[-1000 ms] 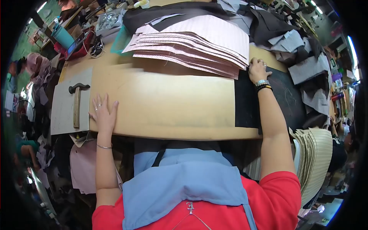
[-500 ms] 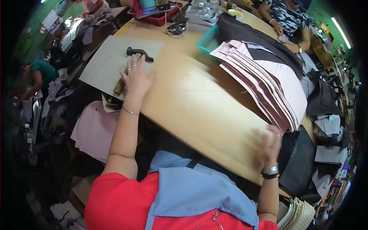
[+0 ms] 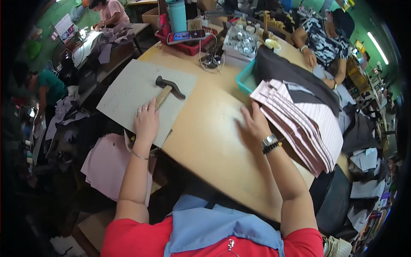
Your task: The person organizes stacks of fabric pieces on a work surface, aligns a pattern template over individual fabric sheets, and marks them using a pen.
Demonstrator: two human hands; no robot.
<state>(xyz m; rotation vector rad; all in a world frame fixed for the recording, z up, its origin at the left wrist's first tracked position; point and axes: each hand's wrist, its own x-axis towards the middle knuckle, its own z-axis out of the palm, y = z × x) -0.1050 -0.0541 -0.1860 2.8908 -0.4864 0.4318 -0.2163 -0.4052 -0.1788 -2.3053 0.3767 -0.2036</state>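
Note:
My left hand (image 3: 147, 121) is closed round the lower end of the wooden handle of a hammer (image 3: 170, 88). The hammer's dark curved head lies over a grey board (image 3: 124, 92) with faint writing, at the table's left. My right hand (image 3: 257, 125) is on the near side of a stack of pink striped pieces (image 3: 299, 120), thumb apart from the fingers. Its fingertips are at the stack's left edge; whether they touch it I cannot tell. Dark cloth (image 3: 287, 68) lies behind and partly over the striped stack.
A teal basket (image 3: 245, 81) stands beside the stack. Toward the back are a red tray (image 3: 188, 48) with a phone (image 3: 186, 36), a blue bottle (image 3: 177, 17) and a clear container (image 3: 240, 40). A co-worker (image 3: 321, 40) sits across the table. Pink sheets (image 3: 107, 165) hang below its left edge.
My left hand has slid from near the hammer's head down its handle. My right hand has moved from the table's near right edge up and left to the striped stack. The view has shifted.

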